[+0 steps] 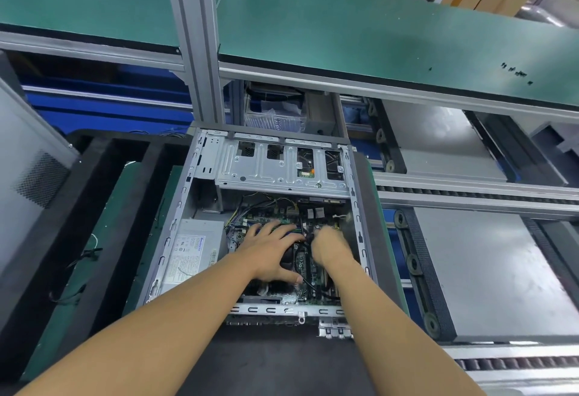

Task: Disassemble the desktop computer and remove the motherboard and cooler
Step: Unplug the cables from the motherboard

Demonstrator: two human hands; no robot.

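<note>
An open grey desktop case (175, 232) lies on its side in front of me. Inside it the green motherboard (305, 265) sits at the right, with the black cooler (289, 262) mostly hidden under my left hand (272, 248). That hand lies flat over the cooler with fingers spread. My right hand (329, 243) is curled and blurred just right of it, gripping a black cable (308, 283) that runs across the board. A silver power supply (194, 250) fills the case's left side, and a metal drive cage (266, 163) spans the far end.
Black foam strips (94, 207) and a green mat lie left of the case. A grey side panel (28, 163) leans at far left. A roller conveyor with grey pallets (488, 270) runs at right. An aluminium post (197, 35) and a green shelf (376, 29) stand behind.
</note>
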